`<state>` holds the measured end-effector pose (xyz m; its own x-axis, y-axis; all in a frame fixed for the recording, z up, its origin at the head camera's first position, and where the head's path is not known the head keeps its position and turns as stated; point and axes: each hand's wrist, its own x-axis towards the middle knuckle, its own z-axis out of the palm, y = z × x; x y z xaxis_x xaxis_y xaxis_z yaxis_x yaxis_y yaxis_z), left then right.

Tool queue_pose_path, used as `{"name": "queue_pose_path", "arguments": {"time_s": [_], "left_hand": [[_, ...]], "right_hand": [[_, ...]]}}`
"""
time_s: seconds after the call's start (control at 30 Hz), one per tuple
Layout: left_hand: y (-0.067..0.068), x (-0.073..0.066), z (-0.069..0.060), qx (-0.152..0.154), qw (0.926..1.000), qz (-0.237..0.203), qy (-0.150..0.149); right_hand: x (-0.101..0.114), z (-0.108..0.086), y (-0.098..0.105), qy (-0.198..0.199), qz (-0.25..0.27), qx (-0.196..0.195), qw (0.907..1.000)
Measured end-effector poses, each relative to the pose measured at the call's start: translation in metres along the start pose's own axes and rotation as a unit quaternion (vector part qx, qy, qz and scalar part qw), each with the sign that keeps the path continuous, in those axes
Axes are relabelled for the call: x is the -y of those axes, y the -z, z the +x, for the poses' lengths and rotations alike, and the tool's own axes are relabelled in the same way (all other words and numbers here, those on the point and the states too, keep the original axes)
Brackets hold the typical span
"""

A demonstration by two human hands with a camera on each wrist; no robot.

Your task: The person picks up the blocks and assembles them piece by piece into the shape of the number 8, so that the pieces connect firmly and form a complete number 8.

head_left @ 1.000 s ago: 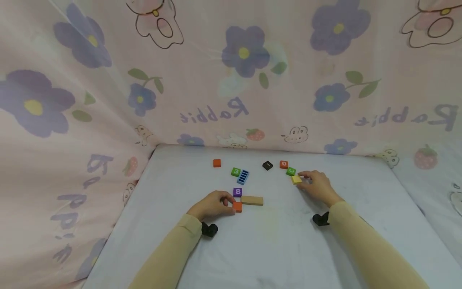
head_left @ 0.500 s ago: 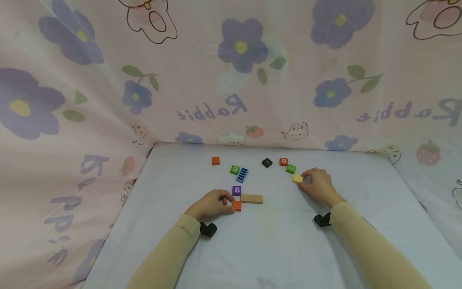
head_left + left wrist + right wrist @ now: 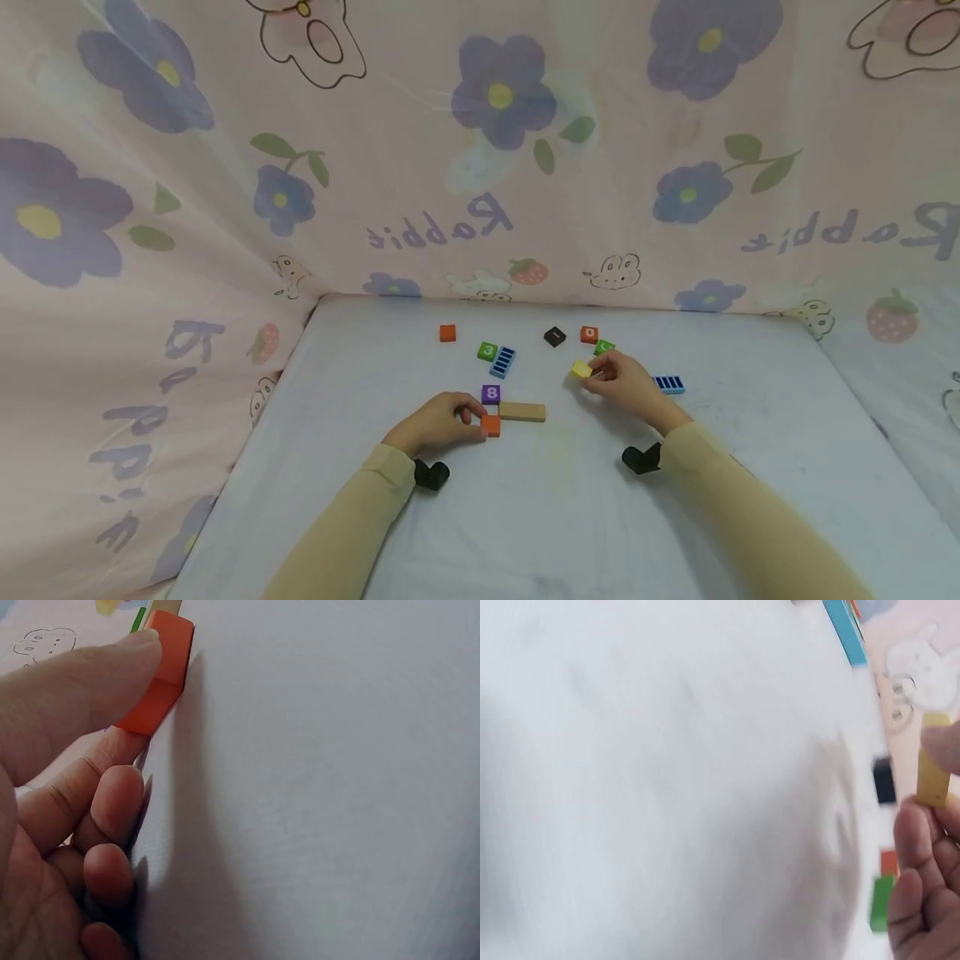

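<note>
My left hand (image 3: 438, 423) pinches an orange square block (image 3: 491, 426) on the white tabletop; in the left wrist view the thumb lies over the orange block (image 3: 169, 656) and the index finger under it. Just behind it sits a purple block with an 8 (image 3: 491, 394), and a plain wooden plank (image 3: 522, 412) lies to the right. My right hand (image 3: 628, 387) holds a yellow block (image 3: 581, 369) between thumb and fingers. In the right wrist view this yellow block (image 3: 933, 776) appears raised off the cloth.
Behind the hands lie an orange block (image 3: 447, 333), a green 3 (image 3: 487, 352), a blue barred tile (image 3: 502, 362), a black block (image 3: 555, 337), a red 0 (image 3: 589, 334) and a partly covered green block (image 3: 604, 347). Another blue barred tile (image 3: 668, 384) shows beyond the right wrist.
My right hand has taken hold of the yellow block and moved it left, away from the green block. A blue tile behind that hand has come into view. The left hand stays at the orange block.
</note>
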<state>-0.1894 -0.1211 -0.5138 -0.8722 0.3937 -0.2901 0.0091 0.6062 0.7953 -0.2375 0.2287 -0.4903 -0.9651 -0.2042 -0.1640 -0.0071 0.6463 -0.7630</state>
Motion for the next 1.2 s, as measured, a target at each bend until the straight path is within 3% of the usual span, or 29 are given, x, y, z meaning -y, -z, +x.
{"name": "queue_pose_path", "arguments": {"time_s": [0.2,0.63,0.83,1.03,1.2], "left_hand": [[-0.001,-0.001,0.000,0.002,1.0000,-0.006,0.007],[-0.002,-0.003,-0.006,-0.004,0.9999,-0.002,0.013],[0.000,-0.003,-0.007,-0.010,0.9998,-0.005,0.013],[-0.002,-0.004,-0.008,0.006,0.9997,-0.012,0.023],[-0.002,-0.005,-0.007,-0.003,0.9999,-0.006,0.009]], "right_hand": [[-0.002,0.007,-0.026,-0.005,0.052,0.023,0.9983],[-0.006,0.010,-0.037,-0.029,0.032,0.082,0.9957],[-0.002,0.007,-0.041,-0.031,0.034,0.077,0.9960],[-0.005,0.003,-0.043,-0.038,0.034,0.083,0.9953],[-0.004,0.001,-0.043,-0.033,0.036,0.072,0.9962]]}}
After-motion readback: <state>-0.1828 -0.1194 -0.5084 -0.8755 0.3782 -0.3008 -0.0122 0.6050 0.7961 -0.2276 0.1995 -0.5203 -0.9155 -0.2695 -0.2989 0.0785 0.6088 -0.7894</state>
